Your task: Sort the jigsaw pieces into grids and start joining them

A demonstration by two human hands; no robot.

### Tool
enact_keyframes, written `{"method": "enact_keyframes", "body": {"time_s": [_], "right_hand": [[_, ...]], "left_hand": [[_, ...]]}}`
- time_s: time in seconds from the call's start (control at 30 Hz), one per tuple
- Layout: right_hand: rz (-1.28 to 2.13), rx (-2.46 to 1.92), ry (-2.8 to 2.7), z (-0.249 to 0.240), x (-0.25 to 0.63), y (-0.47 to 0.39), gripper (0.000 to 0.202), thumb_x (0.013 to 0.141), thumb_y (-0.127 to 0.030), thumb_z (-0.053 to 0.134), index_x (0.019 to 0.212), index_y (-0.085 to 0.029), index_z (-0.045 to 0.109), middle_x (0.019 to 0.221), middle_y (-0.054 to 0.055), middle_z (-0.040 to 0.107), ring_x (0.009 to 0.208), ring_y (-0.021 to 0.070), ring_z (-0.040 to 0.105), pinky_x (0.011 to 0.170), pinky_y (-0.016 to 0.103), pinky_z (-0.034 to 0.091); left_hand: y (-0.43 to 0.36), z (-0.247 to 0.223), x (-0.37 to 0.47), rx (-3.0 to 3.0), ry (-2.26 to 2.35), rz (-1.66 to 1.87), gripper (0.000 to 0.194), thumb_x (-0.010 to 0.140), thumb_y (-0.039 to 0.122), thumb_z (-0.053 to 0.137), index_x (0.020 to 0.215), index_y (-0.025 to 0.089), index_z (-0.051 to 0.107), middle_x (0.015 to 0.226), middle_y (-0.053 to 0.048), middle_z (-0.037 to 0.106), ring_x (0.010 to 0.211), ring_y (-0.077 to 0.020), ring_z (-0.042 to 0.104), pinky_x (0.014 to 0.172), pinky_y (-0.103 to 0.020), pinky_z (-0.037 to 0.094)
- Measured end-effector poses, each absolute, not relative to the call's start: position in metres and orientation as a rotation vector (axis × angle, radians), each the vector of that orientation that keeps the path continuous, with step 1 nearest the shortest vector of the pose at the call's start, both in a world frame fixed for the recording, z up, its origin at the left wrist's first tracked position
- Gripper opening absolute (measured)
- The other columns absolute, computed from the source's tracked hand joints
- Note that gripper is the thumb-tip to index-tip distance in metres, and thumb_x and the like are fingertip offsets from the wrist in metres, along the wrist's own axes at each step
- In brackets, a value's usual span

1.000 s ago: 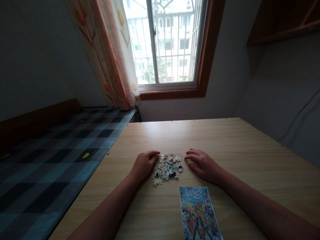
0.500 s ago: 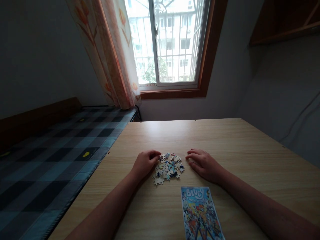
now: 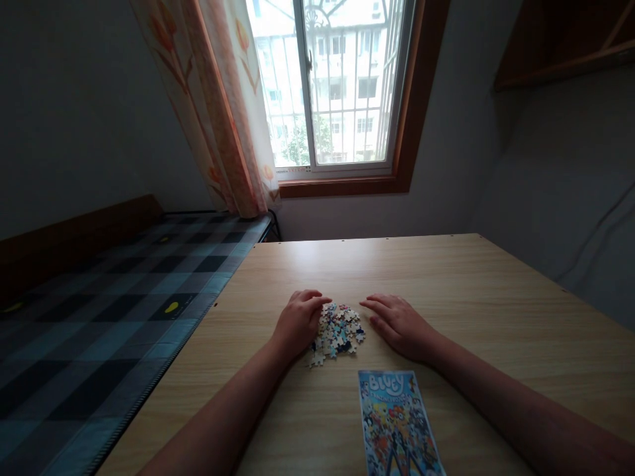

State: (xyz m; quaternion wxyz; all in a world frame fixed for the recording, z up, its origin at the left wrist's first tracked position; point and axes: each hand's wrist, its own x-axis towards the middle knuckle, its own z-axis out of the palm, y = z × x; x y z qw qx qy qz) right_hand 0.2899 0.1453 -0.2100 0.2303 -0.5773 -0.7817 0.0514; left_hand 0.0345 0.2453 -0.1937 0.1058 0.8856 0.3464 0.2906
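Jigsaw pieces (image 3: pixel 340 334) lie heaped on the wooden surface (image 3: pixel 421 264) between the left hand (image 3: pixel 299 322), apparently touching their edge, and the right hand (image 3: pixel 401 325), spread just beside. A "BLUEY" picture sheet (image 3: pixel 398 423) lies nearer; a window (image 3: pixel 347 92) stands beyond.

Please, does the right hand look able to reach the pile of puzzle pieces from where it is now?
Probably yes: the right hand is just beside the pile of puzzle pieces, with its fingers extended toward that side, and no other object shows between them.
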Motion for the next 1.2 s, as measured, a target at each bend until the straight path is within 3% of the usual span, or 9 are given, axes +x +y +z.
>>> {"method": "enact_keyframes", "body": {"time_s": [0.23, 0.63, 0.9, 1.2], "right_hand": [[0.189, -1.647, -2.161, -0.208, 0.288, 0.144, 0.049, 0.102, -0.047, 0.030, 0.145, -0.030, 0.048, 0.146, 0.007, 0.049, 0.136, 0.0271, 0.043, 0.114, 0.053, 0.030], [0.209, -1.598, -2.131, -0.213, 0.293, 0.146, 0.046, 0.102, -0.044, 0.032, 0.140, -0.028, 0.054, 0.143, 0.007, 0.053, 0.134, 0.0261, 0.046, 0.113, 0.052, 0.032], [0.228, -1.583, -2.115, -0.212, 0.292, 0.145, 0.046, 0.102, -0.043, 0.033, 0.139, -0.027, 0.054, 0.142, 0.008, 0.054, 0.133, 0.0268, 0.046, 0.113, 0.053, 0.033], [0.204, -1.564, -2.115, -0.212, 0.292, 0.146, 0.045, 0.102, -0.044, 0.033, 0.136, -0.026, 0.058, 0.140, 0.009, 0.056, 0.132, 0.0268, 0.048, 0.112, 0.052, 0.034]], "left_hand": [[0.242, -0.194, 0.030, 2.619, 1.081, 0.733, 0.036, 0.082, 0.004, 0.050, 0.095, 0.024, 0.077, 0.109, -0.005, 0.070, 0.106, -0.0233, 0.058, 0.097, -0.039, 0.046], [0.238, -0.183, 0.024, 2.514, 1.139, 0.677, 0.027, 0.077, 0.006, 0.052, 0.074, 0.022, 0.074, 0.086, -0.003, 0.072, 0.084, -0.0194, 0.063, 0.082, -0.031, 0.048], [0.244, -0.188, 0.022, 2.611, 1.044, 0.669, 0.031, 0.087, 0.012, 0.050, 0.089, 0.026, 0.078, 0.099, -0.003, 0.071, 0.099, -0.0222, 0.059, 0.091, -0.036, 0.046], [0.248, -0.194, 0.023, 2.566, 1.211, 0.715, 0.035, 0.088, 0.010, 0.047, 0.107, 0.018, 0.075, 0.109, -0.008, 0.071, 0.104, -0.0243, 0.059, 0.098, -0.039, 0.046]]}}
